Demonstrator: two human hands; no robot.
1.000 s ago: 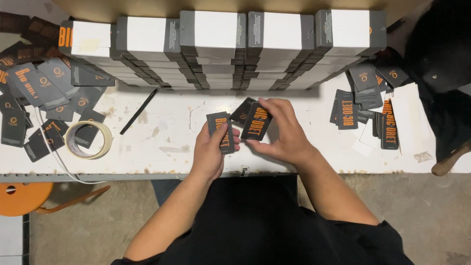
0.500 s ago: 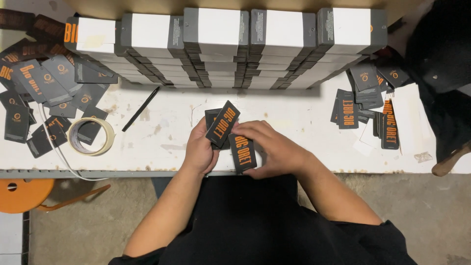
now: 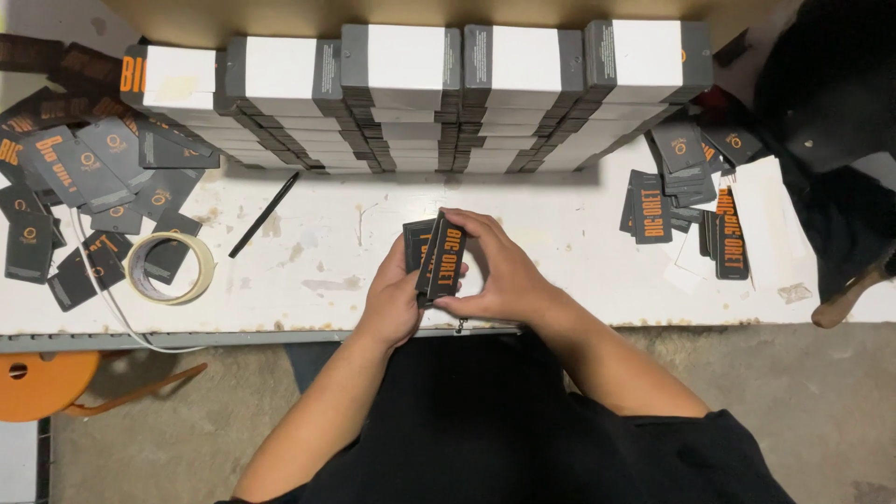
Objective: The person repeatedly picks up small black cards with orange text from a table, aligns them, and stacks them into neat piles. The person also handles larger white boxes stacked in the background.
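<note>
Both hands work a small stack of dark cards [image 3: 437, 254] w/ orange print, held just above the near edge of the white surface [image 3: 560, 271], about mid-width. Left hand [image 3: 397, 299] is closed around the stack from below and the left, thumb on the front card. Right hand [image 3: 499, 271] is curled over the stack's right side and top, fingertips pinching the front card, which stands tilted on its long edge. Cards in the stack look slightly fanned; exact count can't be told.

Along the far edge: a row of grey-and-white box stacks [image 3: 411, 93], five columns side by side, stepped toward the viewer. Left end of the surface: loose dark cards [image 3: 84, 177] scattered and overlapping, some w/ orange print, some w/ a small round mark. Near them, toward the near-left corner, a roll of pale tape [image 3: 170, 268] lies flat, touching a couple of cards. A black pen [image 3: 264, 215] lies diagonally between the tape and the boxes. Right end: a smaller cluster of cards [image 3: 681, 201], plus white paper sheets [image 3: 775, 233] at the right edge. An orange stool [image 3: 42, 383] sits on the floor below the near-left corner.
</note>
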